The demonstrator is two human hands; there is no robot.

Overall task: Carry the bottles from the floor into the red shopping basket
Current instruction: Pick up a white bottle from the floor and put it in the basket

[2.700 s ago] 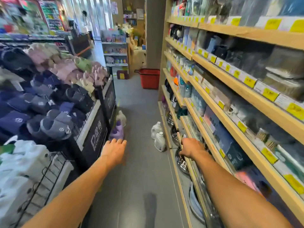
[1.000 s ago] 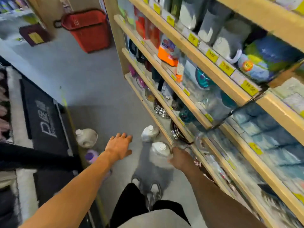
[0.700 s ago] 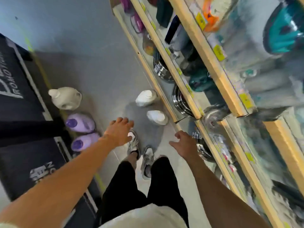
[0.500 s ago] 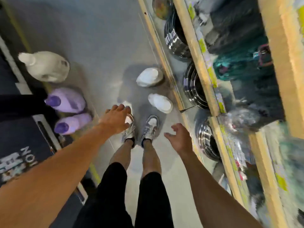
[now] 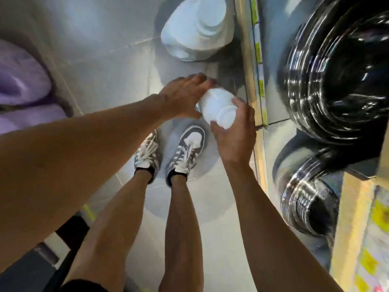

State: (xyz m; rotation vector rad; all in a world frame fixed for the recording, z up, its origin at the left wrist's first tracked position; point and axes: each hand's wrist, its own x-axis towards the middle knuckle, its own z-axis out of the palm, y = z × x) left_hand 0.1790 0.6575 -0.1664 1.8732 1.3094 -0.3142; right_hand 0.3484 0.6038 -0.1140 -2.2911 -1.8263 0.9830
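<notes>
I look straight down at the grey floor. A white bottle (image 5: 219, 108) stands just ahead of my shoes, and both my hands are on it. My right hand (image 5: 235, 133) curls round its right side with thumb and fingers. My left hand (image 5: 183, 95) lies against its left side with fairly straight, spread fingers. A second white bottle (image 5: 195, 28) stands farther ahead beside the shelf base. Two purple bottles (image 5: 21, 81) (image 5: 27, 119) sit at the left edge. The red shopping basket is out of view.
A wooden shelf edge (image 5: 250, 60) with yellow price tags runs along the right, close to the bottles. Stacked shiny steel bowls (image 5: 341, 70) (image 5: 309, 205) fill the bottom shelf. My shoes (image 5: 187, 150) stand right behind the near bottle. A dark display base is at lower left.
I have bent down much closer to the floor. Both hands, free before, have come together around the near white bottle.
</notes>
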